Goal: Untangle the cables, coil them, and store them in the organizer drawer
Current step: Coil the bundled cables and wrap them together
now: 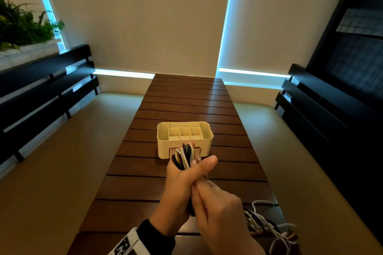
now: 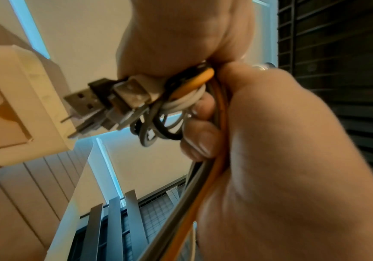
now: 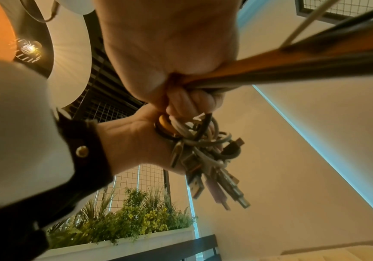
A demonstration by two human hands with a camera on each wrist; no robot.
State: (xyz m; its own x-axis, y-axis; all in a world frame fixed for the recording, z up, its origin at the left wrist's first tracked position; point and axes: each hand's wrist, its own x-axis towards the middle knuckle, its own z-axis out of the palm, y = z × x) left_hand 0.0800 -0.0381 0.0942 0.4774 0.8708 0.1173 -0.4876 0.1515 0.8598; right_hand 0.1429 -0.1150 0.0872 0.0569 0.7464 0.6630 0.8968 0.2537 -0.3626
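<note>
Over the table's near half, my left hand (image 1: 180,180) grips a coiled bundle of cables (image 1: 183,157) in white, black, grey and orange. Its loops stick up just in front of the cream organizer (image 1: 207,145). The organizer's drawer front (image 2: 4,113) is partly hidden by the loops in the head view. My right hand (image 1: 219,213) sits just behind the left and grips the cable strands (image 3: 304,58) trailing from the bundle. Several USB plugs (image 2: 105,102) hang from the bundle (image 3: 203,159) below my left hand (image 3: 132,141).
A loose tangle of white and dark cables (image 1: 267,225) lies at the table's near right edge. The slatted wooden table (image 1: 186,99) runs away from me. Dark benches stand at the left (image 1: 41,89) and right (image 1: 331,109). A planter (image 1: 20,25) is at far left.
</note>
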